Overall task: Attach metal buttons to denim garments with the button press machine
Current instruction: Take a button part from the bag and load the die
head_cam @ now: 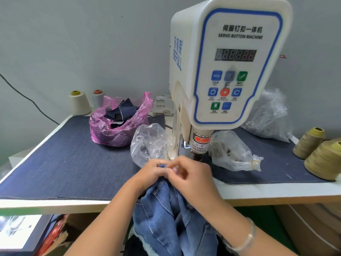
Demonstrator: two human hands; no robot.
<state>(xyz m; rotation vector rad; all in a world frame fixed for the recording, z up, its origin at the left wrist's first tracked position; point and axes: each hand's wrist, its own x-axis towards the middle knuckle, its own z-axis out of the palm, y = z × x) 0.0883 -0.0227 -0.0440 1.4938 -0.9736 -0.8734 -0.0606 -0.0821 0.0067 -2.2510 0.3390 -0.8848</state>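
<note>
I pinch the top hem of the faded blue denim garment (162, 206) between my left hand (153, 172) and right hand (191, 178), both closed on the cloth, at the counter's (55, 156) front edge just before the white servo button press machine (227, 67). I judge the hem should be flattened and centred under the punch, fingertips kept clear. The garment's long axis runs from the press toward me, hanging over the front edge.

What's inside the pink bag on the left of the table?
The pink bag holds dark blue denim scraps, some poking out of its open top. What lies lower down is only a dim shape through the plastic, so I can't tell whether anything else is in it.
</note>
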